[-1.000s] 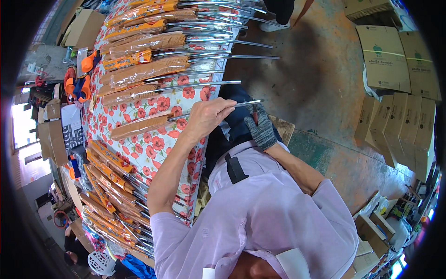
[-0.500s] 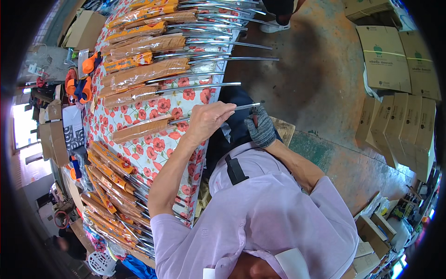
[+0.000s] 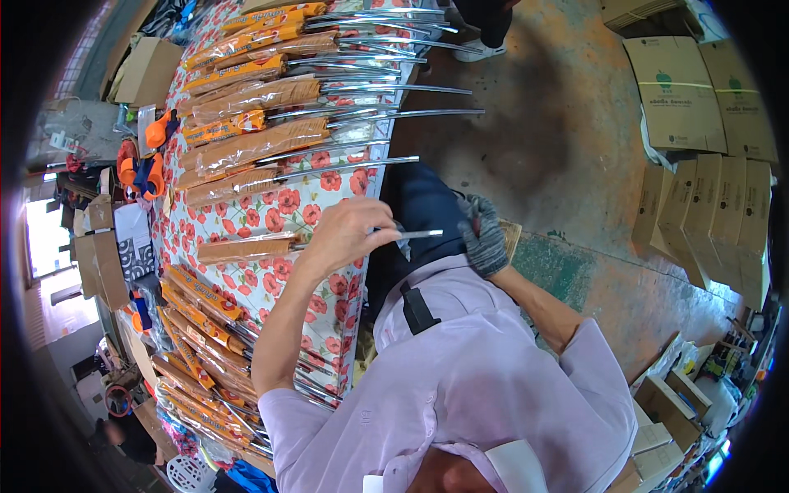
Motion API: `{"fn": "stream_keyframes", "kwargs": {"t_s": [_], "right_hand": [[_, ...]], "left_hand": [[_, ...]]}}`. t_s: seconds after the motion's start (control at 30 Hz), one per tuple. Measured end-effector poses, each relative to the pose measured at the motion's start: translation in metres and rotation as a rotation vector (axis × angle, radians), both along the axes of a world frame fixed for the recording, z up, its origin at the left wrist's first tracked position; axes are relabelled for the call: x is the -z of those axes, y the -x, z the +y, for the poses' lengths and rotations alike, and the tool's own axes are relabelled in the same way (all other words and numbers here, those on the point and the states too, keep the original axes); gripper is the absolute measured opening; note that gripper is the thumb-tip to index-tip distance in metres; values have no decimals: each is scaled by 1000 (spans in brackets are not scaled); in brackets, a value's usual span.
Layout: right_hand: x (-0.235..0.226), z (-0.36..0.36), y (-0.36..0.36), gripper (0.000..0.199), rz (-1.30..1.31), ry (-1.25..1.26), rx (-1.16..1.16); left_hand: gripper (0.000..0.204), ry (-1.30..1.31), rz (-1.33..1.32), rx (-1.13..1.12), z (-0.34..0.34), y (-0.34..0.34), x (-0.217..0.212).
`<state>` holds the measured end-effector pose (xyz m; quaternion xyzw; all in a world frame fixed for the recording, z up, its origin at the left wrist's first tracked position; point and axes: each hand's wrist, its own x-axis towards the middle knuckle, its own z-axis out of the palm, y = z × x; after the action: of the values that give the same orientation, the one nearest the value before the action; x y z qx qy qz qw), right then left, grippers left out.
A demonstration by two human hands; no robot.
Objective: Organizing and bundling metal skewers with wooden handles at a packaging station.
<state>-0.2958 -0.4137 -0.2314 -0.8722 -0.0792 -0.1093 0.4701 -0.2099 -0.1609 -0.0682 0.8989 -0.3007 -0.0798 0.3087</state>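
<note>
Metal rod (image 3: 423, 234) is clamped in fingers of left hand (image 3: 349, 232) at worktop (image 3: 329, 283) edge, right hand (image 3: 486, 242) beyond, finger closure untellable; holding step apparently underway, steadiness next required.

The left hand (image 3: 352, 234) pinches, palm down, and the gloved right hand (image 3: 487, 242) curls, the 2 apart.
</note>
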Motion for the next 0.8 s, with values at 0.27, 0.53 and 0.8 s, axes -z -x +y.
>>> {"fn": "stream_keyframes", "kwargs": {"t_s": [0.27, 0.53, 0.8], "right_hand": [[17, 22, -21, 44, 169, -64, 111], [22, 39, -27, 49, 174, -152, 35], [4, 50, -33, 60, 113, -271, 106]], "left_hand": [[19, -54, -491, -146, 24, -44, 29], [16, 123, -240, -121, 0, -27, 31], [15, 114, -130, -150, -5, -19, 26]]}}
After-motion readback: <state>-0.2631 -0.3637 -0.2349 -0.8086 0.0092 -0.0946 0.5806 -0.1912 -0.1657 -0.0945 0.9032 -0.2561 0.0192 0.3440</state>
